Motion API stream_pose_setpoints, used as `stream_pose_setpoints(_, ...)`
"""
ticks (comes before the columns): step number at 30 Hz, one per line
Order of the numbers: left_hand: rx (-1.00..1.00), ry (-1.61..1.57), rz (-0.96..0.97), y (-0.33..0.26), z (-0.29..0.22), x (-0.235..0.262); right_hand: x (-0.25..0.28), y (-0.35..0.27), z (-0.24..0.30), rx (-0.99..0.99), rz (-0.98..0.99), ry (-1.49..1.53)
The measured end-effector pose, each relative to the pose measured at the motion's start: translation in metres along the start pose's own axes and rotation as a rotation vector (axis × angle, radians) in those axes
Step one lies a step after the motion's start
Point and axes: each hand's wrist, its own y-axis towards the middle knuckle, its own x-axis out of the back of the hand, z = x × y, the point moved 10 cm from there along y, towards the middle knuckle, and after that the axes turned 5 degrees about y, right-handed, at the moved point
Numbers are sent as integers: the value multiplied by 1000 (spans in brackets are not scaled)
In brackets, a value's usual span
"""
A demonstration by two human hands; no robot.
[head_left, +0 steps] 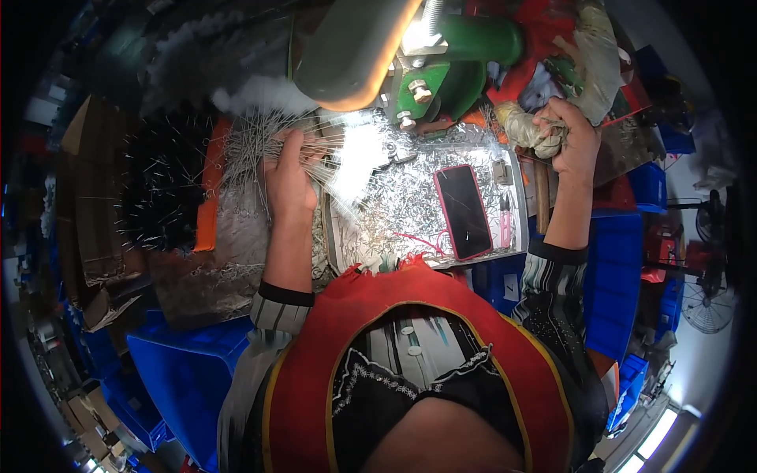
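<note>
Left hand (290,177) is closed around a bundle of thin metal wires (256,138); the wires fan out up and left past the fingers (293,146), over the orange tray (209,185). Right hand (569,138) is clenched on a rag-wrapped handle (527,130), which sticks out left of the fist. Between the hands: metal work tray (410,197) with shiny scraps and a red-cased phone (464,211) lying flat. Green press (441,67) sits just above.

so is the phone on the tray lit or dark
Dark: the phone lies flat, face up on the tray, its screen black with only glare streaks.
</note>
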Motion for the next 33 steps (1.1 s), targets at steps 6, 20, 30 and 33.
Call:
stream_pose_setpoints(6,-8,25,89,5,5,-11,-2,0,1,4,30,-13)
stream_pose_setpoints(20,-42,39,45,6,1,-13,-3,6,14,-2,40,-37)
stream_pose_setpoints(30,26,-31,67,4,3,-13,9,7,-22,101,35,98)
stream_pose_setpoints(33,37,-88,0,2,5,-3,-2,3,9,36,33,-21)
